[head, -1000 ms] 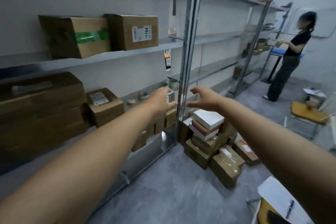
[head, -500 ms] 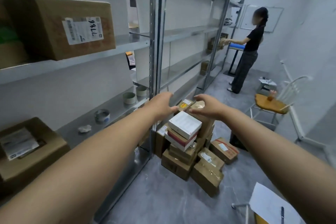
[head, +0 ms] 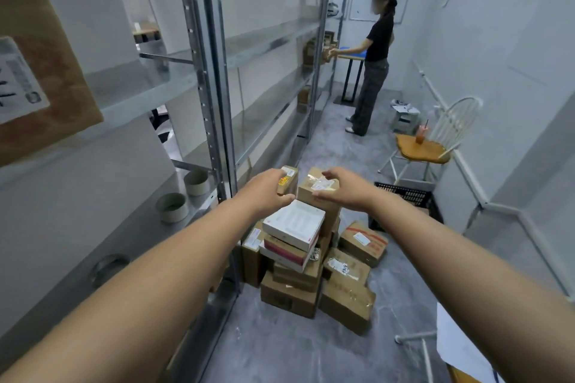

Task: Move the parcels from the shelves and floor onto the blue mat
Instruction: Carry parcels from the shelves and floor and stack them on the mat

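Two tall shelving bays (head: 214,102) line the left wall; the floor parcels (head: 289,298) are stacked against the near upright — prob. to keep the aisle free — well apart from the blue mat (head: 357,54) at the far end. Left hand (head: 267,193) and right hand (head: 342,190), both loosely spread and holding nothing, flank the top brown box (head: 308,180), apparently to lift it from both sides. Vs. half a sec ago the pile looks nearer and both hands sit closer over it.
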Action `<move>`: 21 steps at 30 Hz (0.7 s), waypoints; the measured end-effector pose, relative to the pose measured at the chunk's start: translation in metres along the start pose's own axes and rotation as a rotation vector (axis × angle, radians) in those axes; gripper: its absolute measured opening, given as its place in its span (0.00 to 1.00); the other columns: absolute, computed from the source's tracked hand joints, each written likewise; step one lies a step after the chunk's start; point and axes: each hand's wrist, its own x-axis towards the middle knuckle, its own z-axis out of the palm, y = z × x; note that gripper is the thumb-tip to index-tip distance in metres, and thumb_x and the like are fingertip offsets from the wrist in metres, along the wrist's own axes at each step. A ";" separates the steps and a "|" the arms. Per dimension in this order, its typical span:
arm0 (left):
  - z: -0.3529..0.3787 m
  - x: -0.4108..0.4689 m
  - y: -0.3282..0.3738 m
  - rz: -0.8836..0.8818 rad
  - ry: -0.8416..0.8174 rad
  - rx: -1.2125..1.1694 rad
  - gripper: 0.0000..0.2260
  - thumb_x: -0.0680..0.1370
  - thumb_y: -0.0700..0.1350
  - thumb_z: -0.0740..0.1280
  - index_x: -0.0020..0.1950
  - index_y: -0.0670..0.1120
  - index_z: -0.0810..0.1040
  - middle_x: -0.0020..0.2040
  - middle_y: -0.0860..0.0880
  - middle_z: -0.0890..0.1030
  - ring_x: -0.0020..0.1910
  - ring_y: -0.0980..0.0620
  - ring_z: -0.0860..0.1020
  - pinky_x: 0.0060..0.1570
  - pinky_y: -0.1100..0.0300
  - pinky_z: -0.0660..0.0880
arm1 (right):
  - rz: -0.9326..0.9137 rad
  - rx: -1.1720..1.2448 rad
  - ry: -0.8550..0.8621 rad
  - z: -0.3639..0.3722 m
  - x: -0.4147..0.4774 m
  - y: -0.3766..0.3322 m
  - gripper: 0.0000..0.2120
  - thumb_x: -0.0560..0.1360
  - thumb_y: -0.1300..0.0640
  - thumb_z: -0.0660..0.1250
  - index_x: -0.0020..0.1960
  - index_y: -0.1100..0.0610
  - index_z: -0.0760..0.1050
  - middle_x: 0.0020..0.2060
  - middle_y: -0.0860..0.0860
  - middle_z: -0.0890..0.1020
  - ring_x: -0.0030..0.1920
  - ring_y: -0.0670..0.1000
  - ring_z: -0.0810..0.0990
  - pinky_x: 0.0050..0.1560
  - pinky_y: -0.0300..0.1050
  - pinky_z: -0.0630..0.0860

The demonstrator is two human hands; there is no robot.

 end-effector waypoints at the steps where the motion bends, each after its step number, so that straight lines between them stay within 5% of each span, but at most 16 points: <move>1: 0.004 0.012 -0.005 -0.007 0.002 -0.008 0.30 0.76 0.54 0.69 0.75 0.49 0.64 0.73 0.48 0.70 0.70 0.47 0.69 0.65 0.51 0.69 | 0.007 0.004 0.003 0.001 0.012 0.005 0.35 0.73 0.44 0.72 0.74 0.57 0.65 0.70 0.54 0.72 0.69 0.54 0.71 0.68 0.48 0.68; 10: 0.056 0.156 -0.032 -0.059 -0.046 -0.045 0.26 0.75 0.56 0.69 0.70 0.53 0.67 0.66 0.50 0.75 0.61 0.49 0.75 0.52 0.56 0.72 | 0.017 0.119 -0.012 0.015 0.153 0.059 0.26 0.74 0.50 0.72 0.70 0.56 0.71 0.67 0.55 0.75 0.67 0.53 0.73 0.62 0.41 0.66; 21: 0.163 0.278 -0.116 -0.227 -0.247 -0.116 0.27 0.78 0.54 0.67 0.75 0.51 0.65 0.74 0.50 0.68 0.71 0.47 0.68 0.69 0.50 0.68 | 0.268 0.147 -0.200 0.083 0.287 0.168 0.33 0.75 0.43 0.69 0.74 0.58 0.65 0.72 0.54 0.70 0.71 0.54 0.70 0.67 0.45 0.66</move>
